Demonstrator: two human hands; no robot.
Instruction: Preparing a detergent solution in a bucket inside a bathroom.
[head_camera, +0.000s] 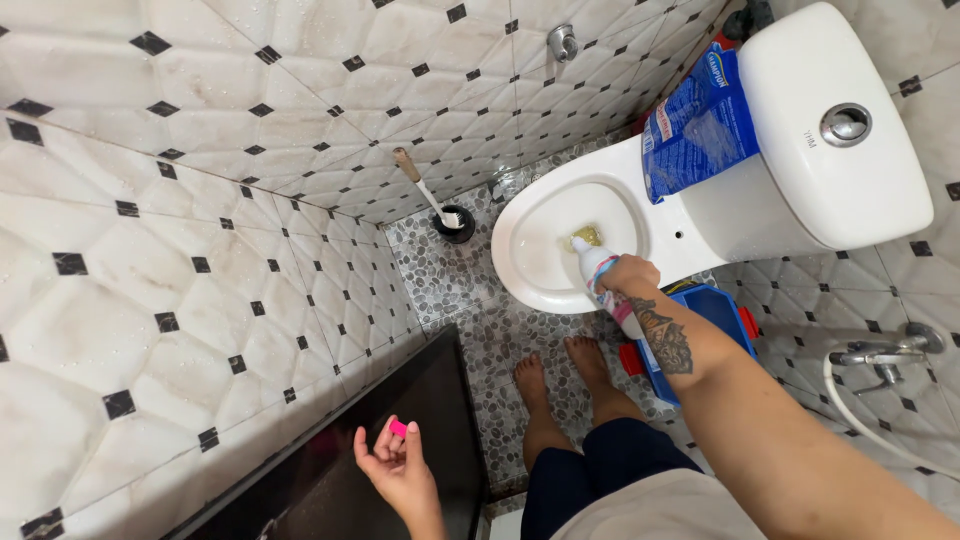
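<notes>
Right hand (628, 275): closed around a white cleaner bottle (598, 272), arm stretched forward over the toilet.
Left hand (395, 462): held low and half open, fingers pinching a small pink cap (398, 428).
Bottle: tilted nozzle-down, its tip over the inside of the toilet bowl (530, 250), above the yellowish water at the drain.
Step in hand: judged to be the pouring of cleaner into the bowl, with the cap kept aside in the other hand.
Next move calls for: steady aim along the inner rim, judged from the steep tilt; the cap must stay ready for closing.
Brush (432, 200): standing in its dark holder in the floor corner, well apart from both hands.
Blue packet (695, 125): lying on the seat lid against the cistern (850, 180).
Feet (565, 375): bare, on the pebble floor just before the bowl.
</notes>
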